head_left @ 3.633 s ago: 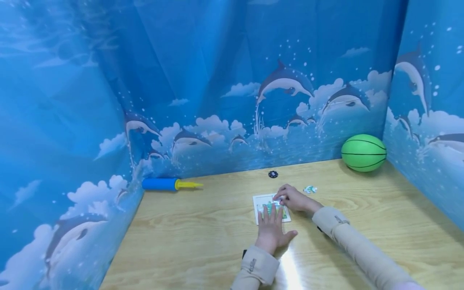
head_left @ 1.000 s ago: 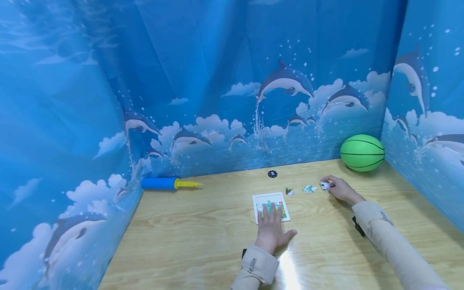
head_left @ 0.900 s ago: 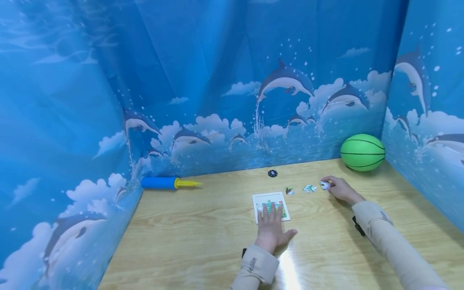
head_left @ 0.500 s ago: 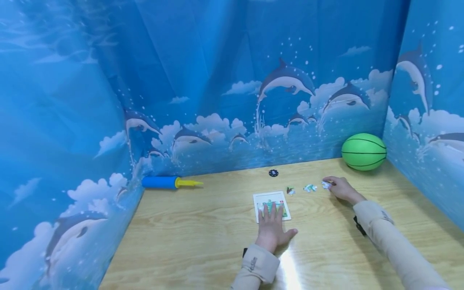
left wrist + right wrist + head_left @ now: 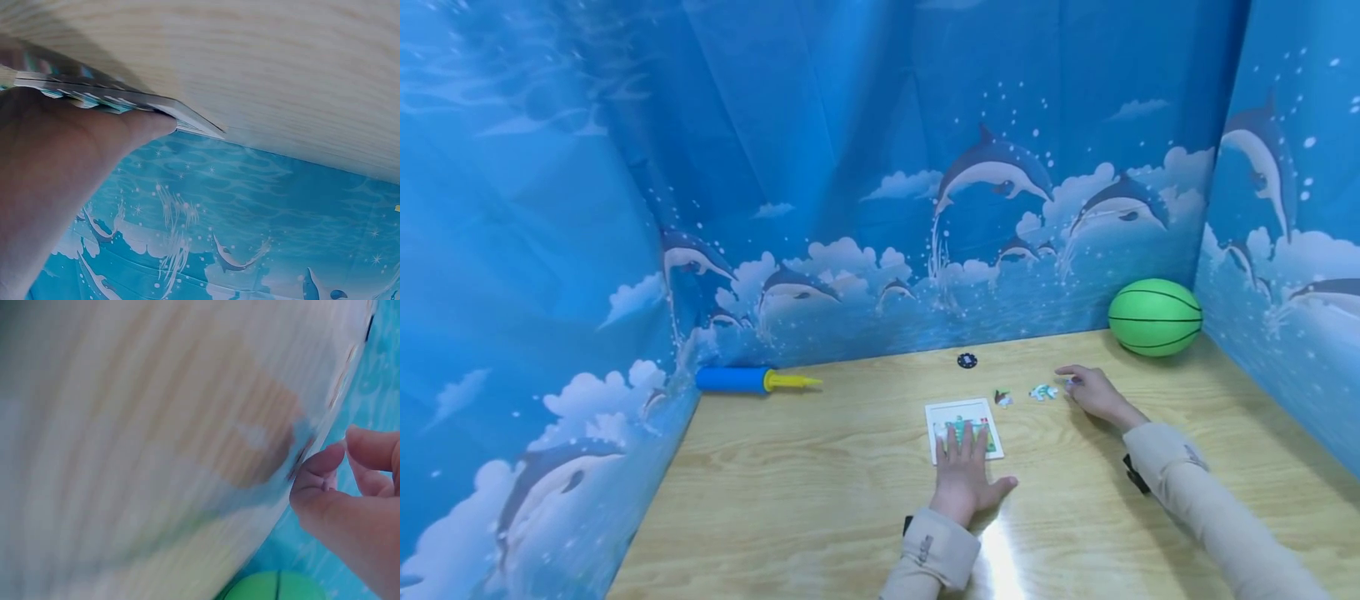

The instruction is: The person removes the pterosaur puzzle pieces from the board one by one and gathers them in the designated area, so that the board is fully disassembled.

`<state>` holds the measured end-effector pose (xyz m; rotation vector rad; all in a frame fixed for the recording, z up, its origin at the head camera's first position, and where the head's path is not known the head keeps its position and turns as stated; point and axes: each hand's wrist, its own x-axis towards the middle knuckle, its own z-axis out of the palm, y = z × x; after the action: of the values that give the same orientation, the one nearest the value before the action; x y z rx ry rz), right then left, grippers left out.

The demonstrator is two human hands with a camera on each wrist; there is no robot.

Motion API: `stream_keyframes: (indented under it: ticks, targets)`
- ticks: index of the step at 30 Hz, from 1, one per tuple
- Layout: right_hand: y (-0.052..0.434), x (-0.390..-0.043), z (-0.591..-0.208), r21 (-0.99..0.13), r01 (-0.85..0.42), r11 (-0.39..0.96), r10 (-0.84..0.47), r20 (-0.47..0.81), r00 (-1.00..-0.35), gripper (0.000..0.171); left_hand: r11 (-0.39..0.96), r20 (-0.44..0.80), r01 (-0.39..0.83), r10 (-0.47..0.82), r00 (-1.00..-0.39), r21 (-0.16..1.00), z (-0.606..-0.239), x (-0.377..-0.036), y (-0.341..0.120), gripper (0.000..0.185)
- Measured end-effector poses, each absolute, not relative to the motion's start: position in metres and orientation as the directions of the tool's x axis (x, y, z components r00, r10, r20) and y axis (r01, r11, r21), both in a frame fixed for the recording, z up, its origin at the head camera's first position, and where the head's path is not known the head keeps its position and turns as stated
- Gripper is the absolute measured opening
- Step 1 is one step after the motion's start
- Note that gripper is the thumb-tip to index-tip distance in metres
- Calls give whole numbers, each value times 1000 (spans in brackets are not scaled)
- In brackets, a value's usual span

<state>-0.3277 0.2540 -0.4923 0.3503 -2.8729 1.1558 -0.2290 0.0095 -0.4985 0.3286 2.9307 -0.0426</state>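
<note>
My left hand lies flat, fingers straight, on the near half of a small white puzzle board in the middle of the wooden table. In the left wrist view a finger of that hand presses on the board's edge. Two loose puzzle pieces lie right of the board. My right hand rests on the table just right of them, fingers loosely extended toward the nearer piece, over a small white piece. The right wrist view is blurred and shows slack fingers with nothing gripped.
A green ball sits in the far right corner, seen too in the right wrist view. A blue and yellow pump lies at the far left by the backdrop. A black disc lies beyond the board. Blue dolphin curtains wall three sides.
My right hand left the board, went right to the loose pieces with a white piece, and has now slid slightly left with fingers straighter. A second piece lies beside the board. The left hand stayed put.
</note>
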Motion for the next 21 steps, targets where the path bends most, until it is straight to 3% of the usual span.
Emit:
stream_keyframes:
  ticks: [6, 16, 21]
  targets:
    - [219, -325, -494, -700, -289, 653, -241, 170, -955, 30, 974, -173, 227, 221, -960, -14, -495, -227, 10, 84]
    - [149, -307, -495, -772, -263, 578, -371, 39, -928, 21, 973, -208, 231, 221, -953, -24, -501, -231, 10, 84]
    - [133, -302, -496, -765, -296, 572, -415, 41, -909, 19, 969, -208, 240, 222, -953, -62, -503, -233, 11, 85]
